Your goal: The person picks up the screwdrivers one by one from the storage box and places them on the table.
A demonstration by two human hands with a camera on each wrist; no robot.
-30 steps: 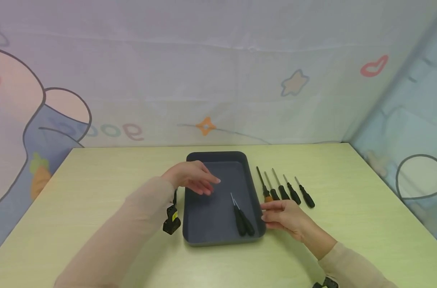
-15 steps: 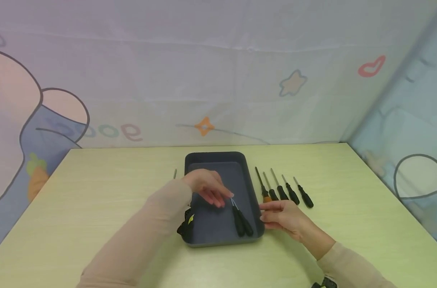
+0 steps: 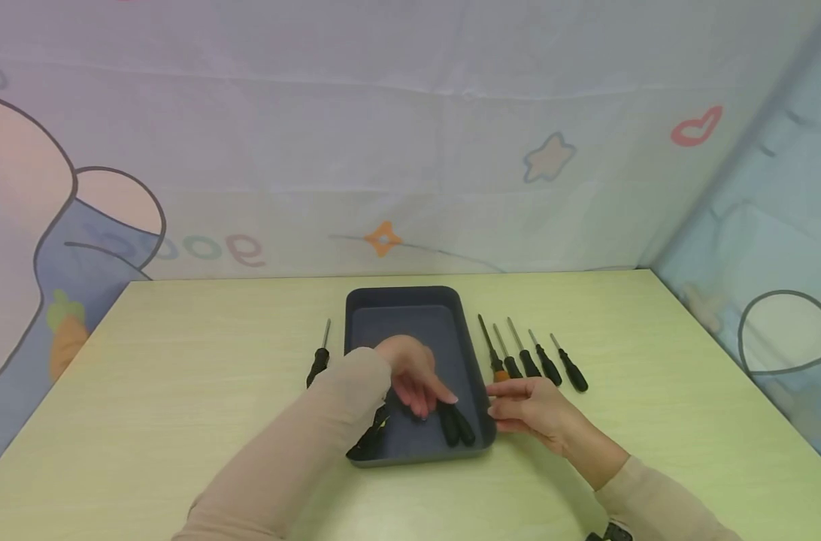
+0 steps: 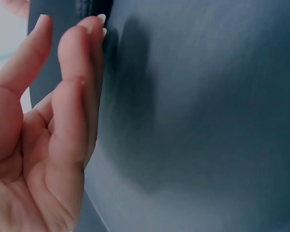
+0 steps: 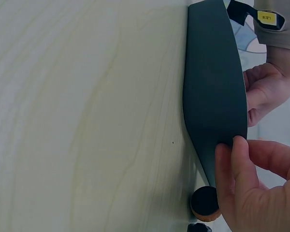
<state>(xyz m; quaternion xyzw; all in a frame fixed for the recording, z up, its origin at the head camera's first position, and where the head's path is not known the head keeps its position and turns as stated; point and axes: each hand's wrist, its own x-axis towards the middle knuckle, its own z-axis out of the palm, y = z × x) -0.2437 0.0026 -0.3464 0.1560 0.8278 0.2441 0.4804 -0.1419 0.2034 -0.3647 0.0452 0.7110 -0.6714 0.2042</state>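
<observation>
My left hand [image 3: 419, 379] is low over the dark grey tray [image 3: 404, 297], fingers extended and thumb apart. Nothing shows between its fingers in the left wrist view, where the hand [image 4: 53, 130] casts a shadow on the tray floor. Two black-handled screwdrivers [image 3: 459, 428] lie inside the tray by its right wall. The left hand's thumb tip is close to their handles and hides their shafts; contact cannot be made out. My right hand [image 3: 535, 409] holds the tray's right edge near the front corner. In the right wrist view its fingertips [image 5: 239, 142] pinch the rim.
To the right of the tray several screwdrivers [image 3: 527, 361] lie in a row on the pale wooden table [image 3: 214, 338], one with an orange band. Another black screwdriver [image 3: 319, 361] lies left of the tray, partly behind the left sleeve. A printed cloth [image 3: 410, 150] hangs behind the table.
My left hand has come from the tray's left side rightward and nearer, down to the two screwdrivers. The screwdriver left of the tray has come into sight. My right hand stays at the edge.
</observation>
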